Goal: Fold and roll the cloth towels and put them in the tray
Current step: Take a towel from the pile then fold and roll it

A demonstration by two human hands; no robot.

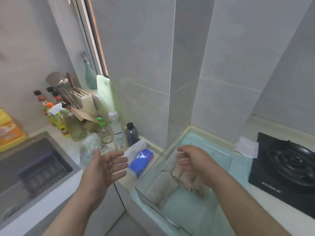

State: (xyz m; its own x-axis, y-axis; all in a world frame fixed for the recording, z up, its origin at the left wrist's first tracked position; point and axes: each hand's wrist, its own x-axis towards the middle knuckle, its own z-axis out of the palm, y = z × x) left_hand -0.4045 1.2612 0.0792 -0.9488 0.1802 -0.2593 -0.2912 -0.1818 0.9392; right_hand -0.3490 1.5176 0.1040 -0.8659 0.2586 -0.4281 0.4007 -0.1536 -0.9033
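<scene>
Clear plastic walls make the tray (157, 161) easy to miss. It sits on a teal mat (240, 169) on the counter (267, 127), between a blue tissue pack (141, 159) and a black stove (289, 169). Inside lie the rolled towels: a grey roll (162, 186) along the left wall and a beige roll (188, 182) beside it, looser-looking and aslant. The right hand (192, 160) hovers above them, fingers loosely curled on nothing. The left hand (104, 166) hangs near the tissue pack, palm up, fingers spread. I judge the rolls want nudging parallel and snug, loose edges underneath, so neither unwinds. Blur hides whether they touch.
</scene>
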